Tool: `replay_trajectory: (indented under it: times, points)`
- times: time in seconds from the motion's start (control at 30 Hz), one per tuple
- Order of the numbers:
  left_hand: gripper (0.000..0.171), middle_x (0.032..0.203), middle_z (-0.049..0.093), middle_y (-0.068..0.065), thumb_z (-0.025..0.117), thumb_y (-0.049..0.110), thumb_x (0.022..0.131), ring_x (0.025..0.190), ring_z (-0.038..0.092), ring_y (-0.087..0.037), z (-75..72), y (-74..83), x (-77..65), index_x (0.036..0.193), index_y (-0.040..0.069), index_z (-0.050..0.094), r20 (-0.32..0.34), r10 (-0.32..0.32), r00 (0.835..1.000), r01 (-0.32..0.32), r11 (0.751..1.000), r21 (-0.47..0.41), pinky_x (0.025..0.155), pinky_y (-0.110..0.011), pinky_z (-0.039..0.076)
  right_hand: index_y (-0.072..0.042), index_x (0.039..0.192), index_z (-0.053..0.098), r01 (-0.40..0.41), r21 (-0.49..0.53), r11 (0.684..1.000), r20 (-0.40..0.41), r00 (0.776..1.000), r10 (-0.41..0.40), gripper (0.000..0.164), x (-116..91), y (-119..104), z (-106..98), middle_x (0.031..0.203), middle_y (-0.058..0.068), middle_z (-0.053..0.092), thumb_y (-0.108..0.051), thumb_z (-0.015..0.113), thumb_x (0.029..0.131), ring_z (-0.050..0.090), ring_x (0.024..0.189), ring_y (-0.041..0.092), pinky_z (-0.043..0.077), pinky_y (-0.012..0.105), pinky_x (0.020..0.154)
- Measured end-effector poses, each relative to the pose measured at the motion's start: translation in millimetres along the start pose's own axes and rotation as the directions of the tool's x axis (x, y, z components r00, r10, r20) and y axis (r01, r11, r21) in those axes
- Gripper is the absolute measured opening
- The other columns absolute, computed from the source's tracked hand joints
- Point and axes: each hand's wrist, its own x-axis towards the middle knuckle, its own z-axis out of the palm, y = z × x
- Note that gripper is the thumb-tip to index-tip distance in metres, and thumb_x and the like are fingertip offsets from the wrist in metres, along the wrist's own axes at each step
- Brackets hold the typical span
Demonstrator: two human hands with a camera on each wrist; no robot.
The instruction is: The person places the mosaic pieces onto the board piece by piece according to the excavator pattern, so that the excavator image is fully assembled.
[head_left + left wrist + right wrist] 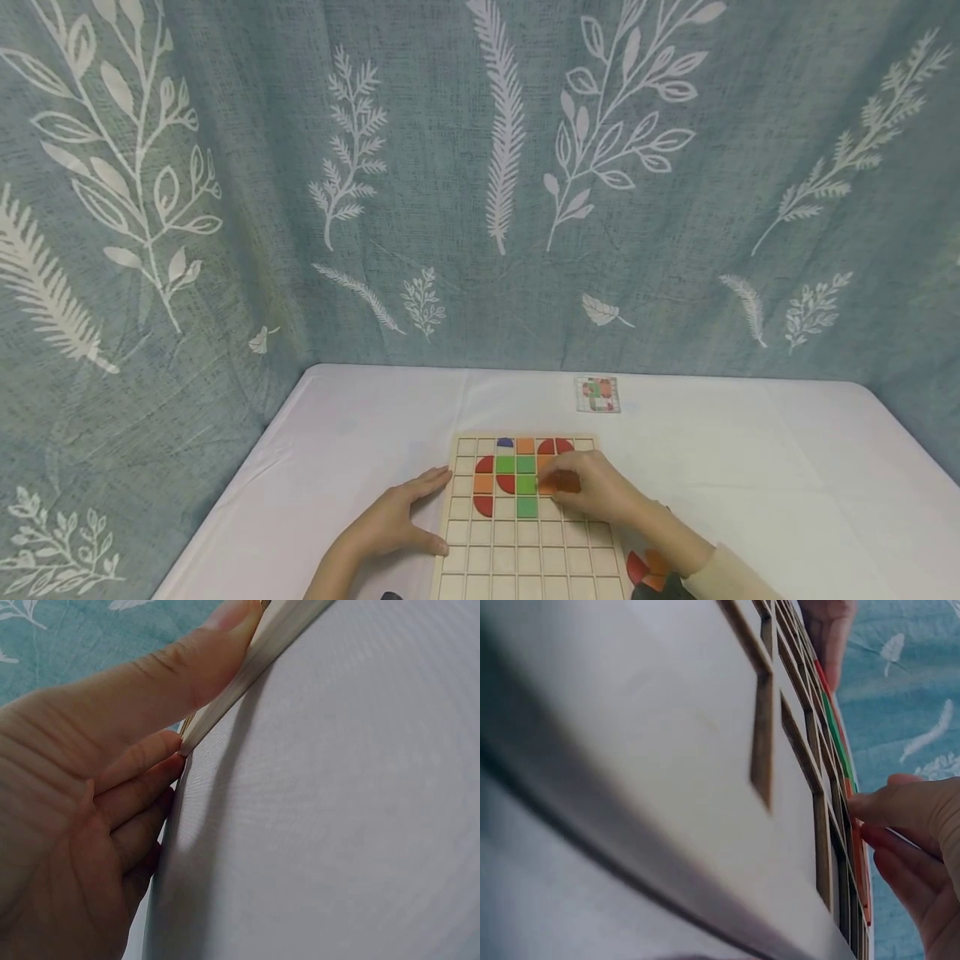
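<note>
Sitting before a table (375,433) spread with white cloth, I face a blue-green curtain (450,150) printed with white leaves and sprigs. Near the table's far edge lies a small patterned card (597,394). My gridded board (502,560) lies flat in front of me, its side edges running away toward the curtain; the near end is cut off, so I cannot tell which axis is longer. Green squares (527,507) and other coloured tiles fill cells in its far half. My left hand (393,518) rests at its left edge, thumb and fingers spread apart. My right hand (600,492) bends thumb and fingertips close together at orange tiles (545,461); whether they pinch one, I cannot tell. Loose red and orange pieces (637,568) lie by the board's right edge.
</note>
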Motion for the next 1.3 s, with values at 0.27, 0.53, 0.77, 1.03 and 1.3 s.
replay_trajectory:
  times: [0.27, 0.53, 0.77, 1.03, 1.3]
  points:
    - [0.098, 0.146, 0.034, -0.014, 0.084, 0.035, 0.055, 0.135, 0.025, -0.039, 0.0, 0.6, 0.0, 0.138, 0.006, 0.042, 0.004, -0.007, 1.000, 0.007, 1.000, -0.015, 0.108, -0.058, 0.020, -0.011, 0.099, 0.069, 0.010, 0.096, 0.995, -0.023, 1.000, -0.007, 0.020, -4, -3, -4, 0.098, -0.001, 0.070, -0.008, 0.072, 0.079, 0.064, 0.092, 0.013, 0.054, 0.028, 0.079]
    - [0.098, 0.146, 0.035, -0.014, 0.084, 0.037, 0.054, 0.135, 0.026, -0.039, -0.3, 1.0, 2.1, 0.138, 0.006, 0.043, 0.002, -0.019, 1.000, 0.019, 1.000, -0.005, 0.108, -0.056, 0.021, -0.008, 0.105, 0.067, -0.063, 0.258, 0.964, 0.001, 0.998, 0.064, 0.023, -23, -2, -18, 0.104, 0.006, 0.068, -0.018, 0.068, 0.084, 0.063, 0.098, 0.016, 0.054, 0.029, 0.083]
    - [0.098, 0.146, 0.035, -0.014, 0.083, 0.039, 0.054, 0.135, 0.027, -0.039, 0.9, 0.8, 1.2, 0.137, 0.007, 0.043, 0.000, -0.014, 1.000, 0.014, 1.000, 0.003, 0.108, -0.057, 0.022, -0.002, 0.106, 0.064, -0.063, 0.308, 0.949, -0.008, 0.998, 0.068, 0.025, -51, -1, -31, 0.104, 0.012, 0.067, -0.016, 0.066, 0.086, 0.063, 0.097, 0.014, 0.055, 0.031, 0.082]
    - [0.098, 0.146, 0.035, -0.012, 0.083, 0.040, 0.054, 0.135, 0.026, -0.038, 0.9, -0.6, 0.7, 0.138, 0.008, 0.043, -0.007, -0.020, 1.000, 0.021, 0.999, 0.028, 0.108, -0.057, 0.020, -0.003, 0.108, 0.063, -0.102, 0.284, 0.953, -0.016, 0.994, 0.111, 0.027, -85, 2, -44, 0.105, 0.013, 0.066, -0.020, 0.065, 0.086, 0.062, 0.097, 0.011, 0.056, 0.035, 0.079]
    - [0.098, 0.146, 0.035, -0.012, 0.083, 0.041, 0.054, 0.135, 0.026, -0.038, 0.7, -0.5, 1.4, 0.137, 0.008, 0.044, -0.009, -0.020, 1.000, 0.020, 0.999, 0.031, 0.109, -0.057, 0.019, -0.005, 0.106, 0.064, -0.139, 0.214, 0.967, -0.049, 0.987, 0.153, 0.025, -112, 3, -57, 0.100, 0.009, 0.067, -0.016, 0.067, 0.084, 0.063, 0.089, 0.010, 0.057, 0.036, 0.073]
